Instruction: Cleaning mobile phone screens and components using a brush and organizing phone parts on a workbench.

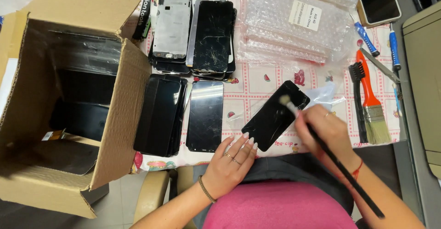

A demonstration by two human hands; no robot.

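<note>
A black phone screen panel [275,115] lies tilted on the patterned cloth near the table's front edge. My left hand [231,162] rests flat beside its lower left corner, fingertips touching the panel's edge. My right hand [327,132] grips a thin black-handled brush [340,167]. The brush's pale bristle tip [285,100] is blurred over the upper part of the panel.
An open cardboard box [124,114] stands at the left. Stacks of black screen panels [161,116] and a cracked one [213,36] lie in the middle. Bubble-wrap bags [285,36] are at the back. An orange paintbrush [371,100], blue screwdrivers [366,39] and a phone [379,1] sit at right.
</note>
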